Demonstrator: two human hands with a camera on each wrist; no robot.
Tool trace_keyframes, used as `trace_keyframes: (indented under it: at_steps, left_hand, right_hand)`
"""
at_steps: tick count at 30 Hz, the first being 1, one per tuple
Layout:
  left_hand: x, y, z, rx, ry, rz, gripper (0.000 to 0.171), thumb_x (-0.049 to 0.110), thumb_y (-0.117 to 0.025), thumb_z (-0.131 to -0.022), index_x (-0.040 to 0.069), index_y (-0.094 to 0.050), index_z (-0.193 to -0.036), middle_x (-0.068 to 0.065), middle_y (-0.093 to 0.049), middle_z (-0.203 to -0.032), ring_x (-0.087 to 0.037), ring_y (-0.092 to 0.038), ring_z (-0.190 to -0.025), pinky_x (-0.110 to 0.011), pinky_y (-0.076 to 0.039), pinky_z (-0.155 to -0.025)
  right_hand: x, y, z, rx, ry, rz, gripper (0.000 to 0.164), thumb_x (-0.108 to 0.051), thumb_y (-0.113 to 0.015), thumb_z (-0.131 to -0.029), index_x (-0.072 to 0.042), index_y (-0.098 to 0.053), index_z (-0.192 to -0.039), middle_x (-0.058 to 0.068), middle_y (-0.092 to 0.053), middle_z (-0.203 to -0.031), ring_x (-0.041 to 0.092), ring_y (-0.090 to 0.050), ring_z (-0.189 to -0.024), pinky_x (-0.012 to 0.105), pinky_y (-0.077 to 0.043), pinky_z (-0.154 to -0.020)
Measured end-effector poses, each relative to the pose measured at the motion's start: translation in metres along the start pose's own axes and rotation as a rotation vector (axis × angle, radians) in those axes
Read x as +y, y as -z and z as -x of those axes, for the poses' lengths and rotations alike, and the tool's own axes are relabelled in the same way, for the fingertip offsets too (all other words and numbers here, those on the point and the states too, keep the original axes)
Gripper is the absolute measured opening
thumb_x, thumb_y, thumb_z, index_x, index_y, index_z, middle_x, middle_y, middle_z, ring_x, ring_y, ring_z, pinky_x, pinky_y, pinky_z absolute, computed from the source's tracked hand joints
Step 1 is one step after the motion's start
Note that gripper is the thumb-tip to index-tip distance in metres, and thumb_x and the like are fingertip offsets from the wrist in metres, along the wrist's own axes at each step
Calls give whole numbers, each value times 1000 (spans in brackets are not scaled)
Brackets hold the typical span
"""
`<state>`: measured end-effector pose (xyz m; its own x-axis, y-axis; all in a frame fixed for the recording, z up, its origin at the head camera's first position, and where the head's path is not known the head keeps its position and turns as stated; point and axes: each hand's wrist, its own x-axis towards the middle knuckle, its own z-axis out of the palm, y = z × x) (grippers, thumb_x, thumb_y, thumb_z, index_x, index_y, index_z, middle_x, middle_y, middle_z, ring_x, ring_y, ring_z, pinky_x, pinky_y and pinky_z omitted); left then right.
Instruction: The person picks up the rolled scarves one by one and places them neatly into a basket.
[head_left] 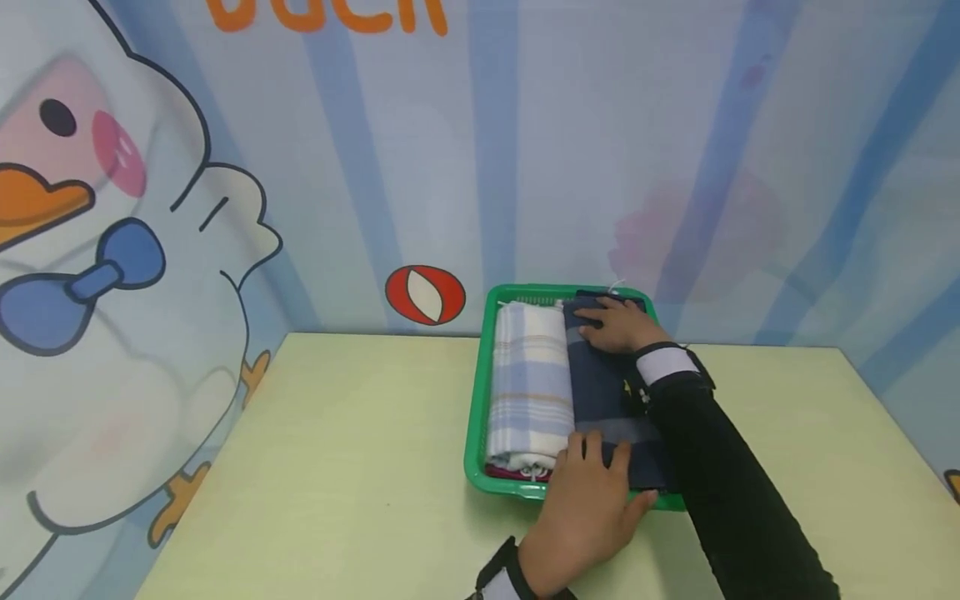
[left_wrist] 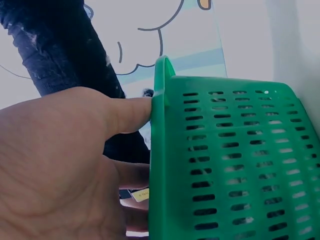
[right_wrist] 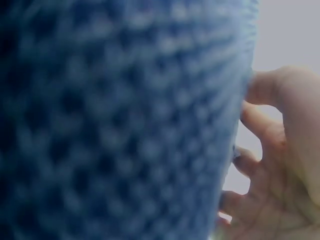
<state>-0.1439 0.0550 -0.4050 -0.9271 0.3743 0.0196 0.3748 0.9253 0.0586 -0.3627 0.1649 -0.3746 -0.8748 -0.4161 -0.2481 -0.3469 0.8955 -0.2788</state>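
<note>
A green slotted basket [head_left: 477,408] holds a rolled white-and-blue plaid cloth [head_left: 529,375] on its left and a folded navy cloth [head_left: 596,375] on its right. My right hand [head_left: 619,325] rests on the navy cloth's far end, fingers spread. At the near side, my left hand [head_left: 583,504] reaches over the rim, its fingertips touching the navy cloth's near end. In the left wrist view, the left thumb [left_wrist: 131,114] lies against the basket's rim. Blurred blue woven fabric [right_wrist: 120,125] fills much of the right wrist view, with the fingers at its edge.
The basket stands on a pale yellow table [head_left: 337,467], against a blue striped backdrop [head_left: 555,150] with a cartoon duck [head_left: 142,400] at left. A bit of dark red cloth [head_left: 501,472] shows under the plaid one. My right sleeve [head_left: 735,492] crosses the basket's right side.
</note>
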Motion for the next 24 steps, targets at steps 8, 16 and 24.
trace_keyframes:
  at_steps: [8, 16, 24]
  left_hand:
    - [-12, 1, 4, 6, -26, 48, 60, 63, -41, -96, 22, -53, -139, -7, -54, -138, -21, -49, -128, -33, -46, -104]
    - [-43, 23, -7, -46, -95, 177, 57, 53, -41, -100, 15, -50, -141, -8, -51, -143, -24, -48, -134, -35, -44, -107]
    - [-88, 48, -23, 26, -85, 101, 58, 45, -47, -101, 8, -44, -146, -16, -45, -148, -28, -44, -139, -42, -43, -110]
  right_hand:
    - [-6, -5, -2, -19, 22, -58, 53, -33, -38, -104, -14, -32, -153, 26, -12, -161, 47, -6, -149, 61, -3, -120]
    - [-6, 0, -5, 117, 78, -68, 52, -32, -41, -103, -13, -36, -151, 25, -20, -159, 50, -15, -146, 65, -13, -118]
    - [-3, 5, 8, 197, 149, -82, 51, -32, -39, -105, -10, -36, -150, 25, -22, -158, 47, -18, -146, 66, -20, -115]
